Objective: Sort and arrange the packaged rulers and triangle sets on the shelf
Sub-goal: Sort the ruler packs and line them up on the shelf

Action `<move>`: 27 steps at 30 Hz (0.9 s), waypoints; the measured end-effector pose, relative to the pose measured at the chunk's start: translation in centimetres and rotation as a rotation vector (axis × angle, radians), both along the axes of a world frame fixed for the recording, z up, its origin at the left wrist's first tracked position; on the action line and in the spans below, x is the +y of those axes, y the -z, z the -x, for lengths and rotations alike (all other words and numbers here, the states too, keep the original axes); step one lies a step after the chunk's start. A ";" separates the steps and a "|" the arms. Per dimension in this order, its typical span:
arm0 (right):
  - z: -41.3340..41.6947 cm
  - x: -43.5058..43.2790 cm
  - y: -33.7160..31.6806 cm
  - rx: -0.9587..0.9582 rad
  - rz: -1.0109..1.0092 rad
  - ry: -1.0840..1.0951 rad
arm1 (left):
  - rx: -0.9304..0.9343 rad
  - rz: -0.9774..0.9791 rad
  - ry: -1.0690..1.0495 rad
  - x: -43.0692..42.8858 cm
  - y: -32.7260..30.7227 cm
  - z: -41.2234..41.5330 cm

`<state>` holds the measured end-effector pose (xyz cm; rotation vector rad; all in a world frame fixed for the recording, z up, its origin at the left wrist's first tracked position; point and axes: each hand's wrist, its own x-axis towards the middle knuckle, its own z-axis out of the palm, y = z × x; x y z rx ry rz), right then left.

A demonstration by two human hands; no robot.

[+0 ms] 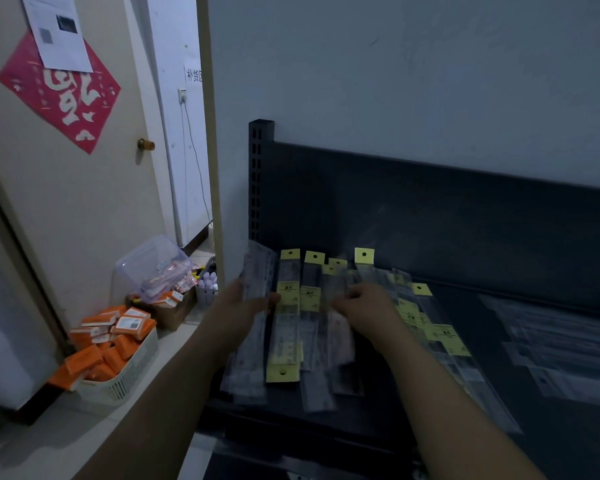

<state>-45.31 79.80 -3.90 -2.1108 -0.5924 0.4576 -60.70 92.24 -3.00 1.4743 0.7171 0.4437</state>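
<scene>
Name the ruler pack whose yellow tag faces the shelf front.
The ruler pack just right of the left hand; the others' tags point to the back.

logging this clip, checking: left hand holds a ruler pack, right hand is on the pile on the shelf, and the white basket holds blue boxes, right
Not quite: the boxes in the basket are orange, not blue; the head view shows it. The left hand holds a ruler pack and the right hand is on the pile on the shelf.
</scene>
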 end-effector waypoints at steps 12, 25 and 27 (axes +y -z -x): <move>-0.9 -5.1 -3.7 0.357 -0.214 -0.217 | -0.116 0.113 0.011 -0.6 -0.6 0.0; -1.4 -4.6 -6.4 0.019 0.066 -0.568 | -0.062 0.326 0.462 -1.6 -2.7 0.9; -1.1 -4.3 -6.6 -0.106 0.064 -0.497 | -0.048 0.313 0.561 -1.7 -2.2 0.8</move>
